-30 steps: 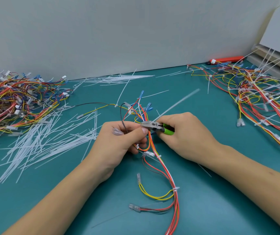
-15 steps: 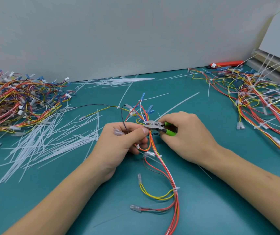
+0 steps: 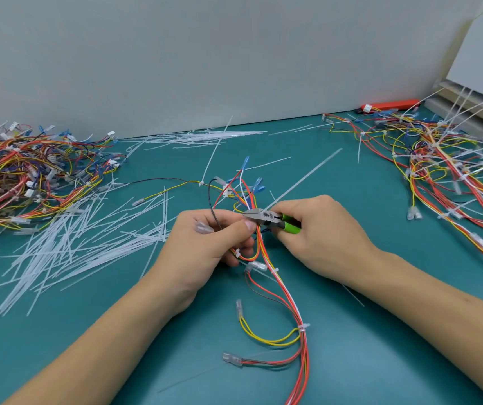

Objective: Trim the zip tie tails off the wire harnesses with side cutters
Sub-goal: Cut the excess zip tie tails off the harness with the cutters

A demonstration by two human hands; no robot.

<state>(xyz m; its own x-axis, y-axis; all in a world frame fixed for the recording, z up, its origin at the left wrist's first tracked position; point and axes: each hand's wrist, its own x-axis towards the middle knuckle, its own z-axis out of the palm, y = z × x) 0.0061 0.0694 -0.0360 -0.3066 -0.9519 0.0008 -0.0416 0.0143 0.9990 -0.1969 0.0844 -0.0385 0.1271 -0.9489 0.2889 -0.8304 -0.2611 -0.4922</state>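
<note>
My left hand (image 3: pixel 205 247) pinches the limp, light harness (image 3: pixel 266 258); my right hand (image 3: pixel 319 238) clamps the side cutters (image 3: pixel 263 217), whose nose points toward nine o'clock. Best held beside the tie.

Long white zip tie tail (image 3: pixel 304 179) now flat on the mat, no longer airborne and blurred.

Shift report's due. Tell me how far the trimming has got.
Done: cut tails litter the mat beside the left harness pile. In hand: left hand holds one harness, right hand works the side cutters. Left: right pile still shows long tails.
</note>
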